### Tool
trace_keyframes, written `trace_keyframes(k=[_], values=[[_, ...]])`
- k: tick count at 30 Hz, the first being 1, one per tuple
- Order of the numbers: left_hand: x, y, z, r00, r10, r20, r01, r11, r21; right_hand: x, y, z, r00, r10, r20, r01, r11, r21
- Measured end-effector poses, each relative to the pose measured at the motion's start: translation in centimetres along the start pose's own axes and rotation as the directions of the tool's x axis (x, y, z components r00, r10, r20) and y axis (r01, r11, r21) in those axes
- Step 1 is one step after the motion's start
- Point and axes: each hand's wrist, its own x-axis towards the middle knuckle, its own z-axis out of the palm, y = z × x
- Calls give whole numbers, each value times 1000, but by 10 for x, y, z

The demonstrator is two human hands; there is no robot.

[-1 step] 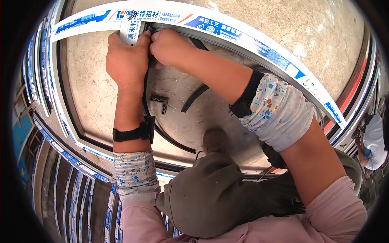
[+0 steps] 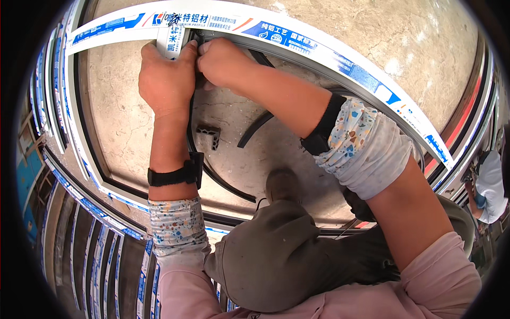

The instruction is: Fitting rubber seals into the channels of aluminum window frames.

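— Nothing has visibly moved; where is the short film-wrapped profile?
— At the near edge of the long profile, pinched by the left hand; whether the right hand grips, I cannot tell.
— Risk?
— Slackened pinching could skew it.

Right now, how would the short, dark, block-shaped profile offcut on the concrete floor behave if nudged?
The offcut would probably stay stiff, given its crisp edges. Openings in its end suggest a hollow, fairly light piece for its size. Its angular shape makes sliding likelier than rolling.
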Motion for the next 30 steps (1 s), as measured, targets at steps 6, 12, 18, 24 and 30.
trace_keyframes(k=[6,12,18,24,30], values=[[5,3,2,998,-42,37,36,991,130,-6,2,5,995,-14,-103,25,993,112],[4,8,5,998,-17,-54,26,987,160,-1,11,8,990,-82,-115,89,994,60],[3,11,5,999,-53,5,52,984,170,-10,14,7,998,-7,-66,22,972,232],[5,18,-3,989,-132,60,119,975,187,-21,24,33,999,-53,-6,53,996,71],[0,-6,1,995,100,-9,-98,988,120,-31,6,37,982,-25,-189,31,999,29]])
